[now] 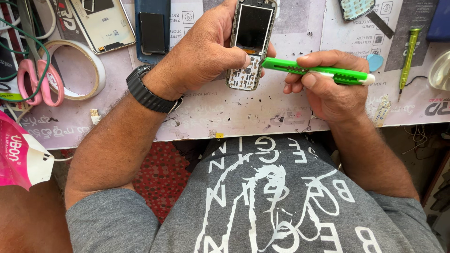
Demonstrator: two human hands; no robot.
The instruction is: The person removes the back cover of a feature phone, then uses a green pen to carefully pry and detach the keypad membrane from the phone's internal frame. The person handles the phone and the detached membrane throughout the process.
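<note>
Scuffed white worktop (281, 112) spreads under both hands, a tape roll (70, 70) and pink scissors (40, 82) lying far left. Left hand (201, 51) is closed around a stripped handset (250, 42), held upright above the middle. Just right of it, right hand (328, 89) grips a green utility knife (318, 71), its tip touching the handset's bared lower half.

Shirt (281, 206): grey, short-sleeved, with a large white print of letters and a swirling figure across the chest.
Sleeves: they end above the elbows, leaving both forearms bare.
Watch (149, 92): black, with a ribbed band, worn on the left wrist.
Right wrist: bare.
Left hand (206, 54) and right hand (328, 89): ungloved, no rings visible.
</note>
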